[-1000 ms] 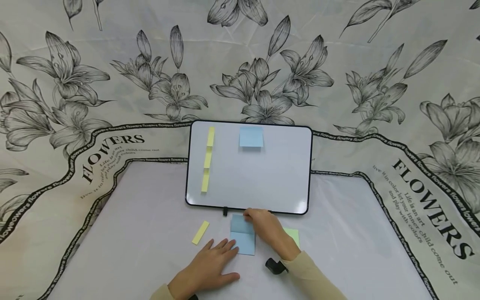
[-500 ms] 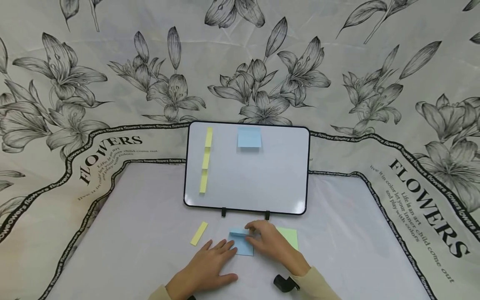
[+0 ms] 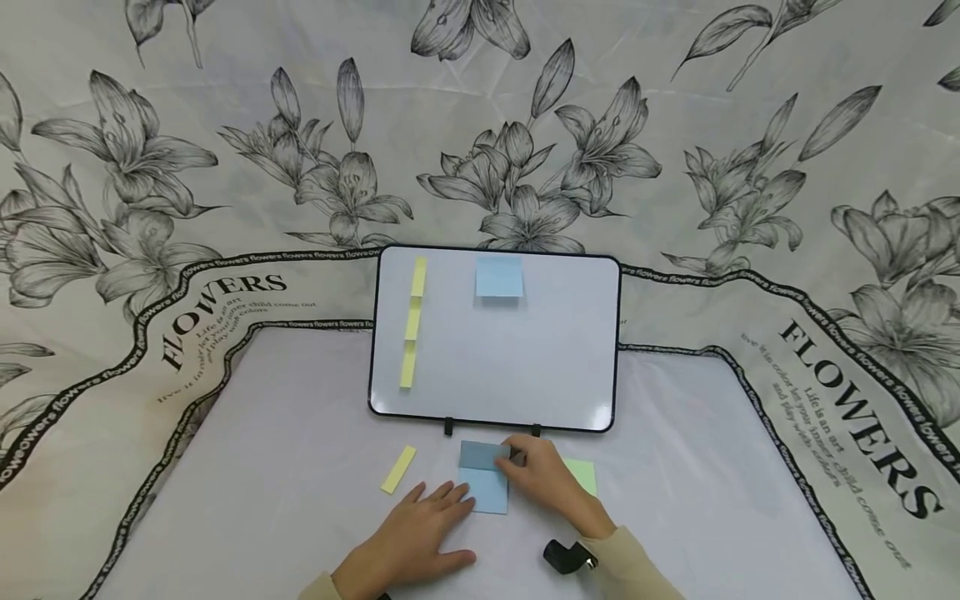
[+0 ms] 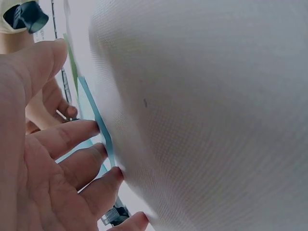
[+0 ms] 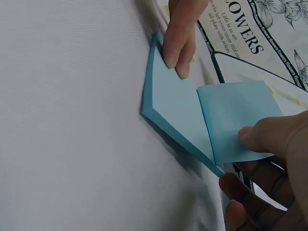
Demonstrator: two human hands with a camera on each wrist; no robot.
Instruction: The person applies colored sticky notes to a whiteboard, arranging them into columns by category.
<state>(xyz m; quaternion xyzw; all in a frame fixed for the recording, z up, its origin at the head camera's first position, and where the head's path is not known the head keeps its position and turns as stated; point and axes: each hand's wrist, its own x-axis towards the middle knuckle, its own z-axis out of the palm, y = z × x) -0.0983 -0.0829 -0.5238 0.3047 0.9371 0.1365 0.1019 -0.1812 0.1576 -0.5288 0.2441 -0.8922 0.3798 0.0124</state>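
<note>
A pad of blue sticky notes [image 3: 491, 496] lies on the white tablecloth before the whiteboard. My left hand [image 3: 420, 533] is spread flat beside it, fingertips pressing on its left edge. The right hand [image 3: 546, 477] pinches the top blue sheet [image 5: 231, 108] between thumb and fingers. That sheet is bent up from the pad, still joined along its far edge in the right wrist view. In the left wrist view, the left fingers [image 4: 72, 139] rest against the blue pad's side. Right of the pad, a green sticky pad [image 3: 582, 475] is partly hidden by the right hand.
The whiteboard [image 3: 555, 358] stands on small black feet at the back. On it are a column of yellow strips [image 3: 413, 321] and one blue note [image 3: 498, 277]. A loose yellow strip [image 3: 398, 470] lies left of the pad. Black wrist gear [image 3: 567, 557] hangs by the right sleeve.
The right hand came down toward me with the raised blue sheet, then moved slightly back up, the sheet lifting again. The left hand has stayed in place.
</note>
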